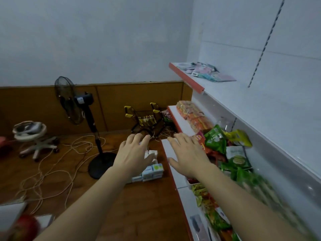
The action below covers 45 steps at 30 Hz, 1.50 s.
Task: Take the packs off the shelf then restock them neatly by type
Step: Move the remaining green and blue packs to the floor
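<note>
Wooden floor [57, 185] beside white shelving; standing fan [76, 105] and loose cords behind. Item: white packs [152, 170], stacked on the floor just left of the shelf edge [171, 173]. Left hand [133, 153]: fingers spread, holding nothing, above the stack. Right hand [188, 153]: fingers spread, empty, over the shelf front. Green snack packs [215, 138] lay jumbled on that shelf, orange packs [192, 115] beyond. Step judged: unloading, part done. Next move likely calls for gripping a further pack.
</note>
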Tool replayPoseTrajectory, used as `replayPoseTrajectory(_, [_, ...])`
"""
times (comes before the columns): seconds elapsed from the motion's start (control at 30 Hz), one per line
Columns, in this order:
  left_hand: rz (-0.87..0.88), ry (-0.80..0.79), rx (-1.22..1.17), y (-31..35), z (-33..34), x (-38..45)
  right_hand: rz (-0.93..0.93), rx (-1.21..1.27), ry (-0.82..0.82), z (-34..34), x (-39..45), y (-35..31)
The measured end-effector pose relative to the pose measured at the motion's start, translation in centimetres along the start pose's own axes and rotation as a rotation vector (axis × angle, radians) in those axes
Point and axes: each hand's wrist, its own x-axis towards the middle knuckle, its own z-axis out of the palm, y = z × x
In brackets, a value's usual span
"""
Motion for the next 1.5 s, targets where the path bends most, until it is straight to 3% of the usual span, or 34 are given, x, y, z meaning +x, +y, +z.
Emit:
replayPoseTrajectory(0.37, [-0.034, -0.159, 0.022, -4.9, 8.7, 15.2, -0.039, 0.035, -0.177, 8.6, 18.3, 7.3])
replayPoseTrajectory(0.77, [-0.101, -0.316, -0.08, -18.7, 26.0, 35.7, -0.029, 0.058, -0.36, 24.8, 42.5, 9.5])
replayPoseTrajectory(1.1, [-0.154, -0.568, -0.156, -25.1, 48.4, 44.3, -0.003, 0.116, -0.609, 46.9, 52.8, 12.0])
replayPoseTrajectory(1.5, [-0.214, -0.758, -0.161, -25.1, 80.7, 42.2, -0.044, 0.129, -0.724, 80.7, 53.3, 13.1])
